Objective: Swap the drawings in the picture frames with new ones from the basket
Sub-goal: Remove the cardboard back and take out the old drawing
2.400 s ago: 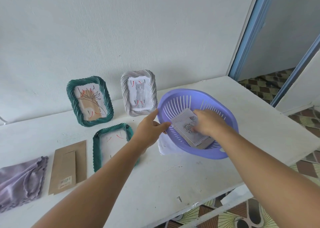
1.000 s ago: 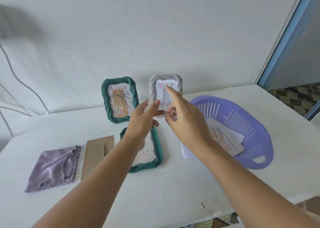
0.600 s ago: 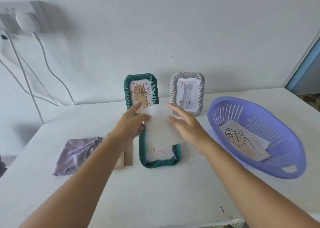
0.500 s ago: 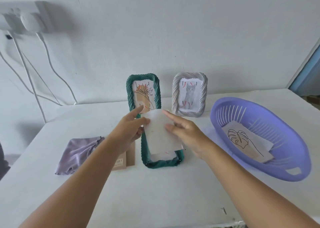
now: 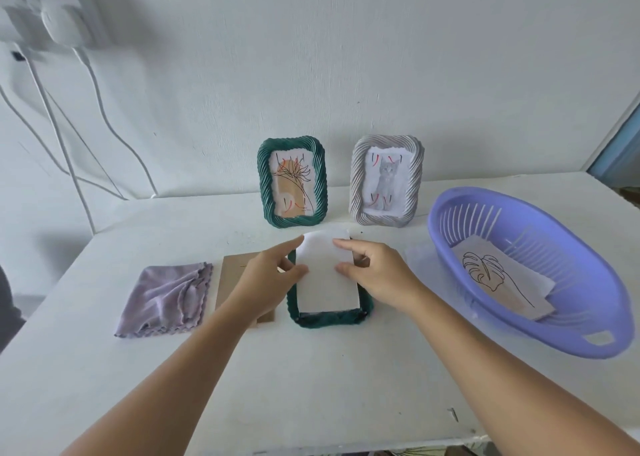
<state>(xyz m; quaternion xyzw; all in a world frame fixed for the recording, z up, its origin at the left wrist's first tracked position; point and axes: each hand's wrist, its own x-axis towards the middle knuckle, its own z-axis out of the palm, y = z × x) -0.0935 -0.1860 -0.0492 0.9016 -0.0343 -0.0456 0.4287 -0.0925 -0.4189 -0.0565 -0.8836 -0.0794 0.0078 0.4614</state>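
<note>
Brown backing board (image 5: pixel 239 275) beside lilac cloth (image 5: pixel 166 298)

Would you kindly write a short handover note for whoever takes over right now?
Left hand and right hand each pinch the white sheet, blank side up, over the green frame lying flat on the table. Its brown backing lies beside it. Two frames stand at the wall with drawings in. A leaf drawing waits in the basket. Left: seat the sheet, refit backing, stand the frame.
</note>
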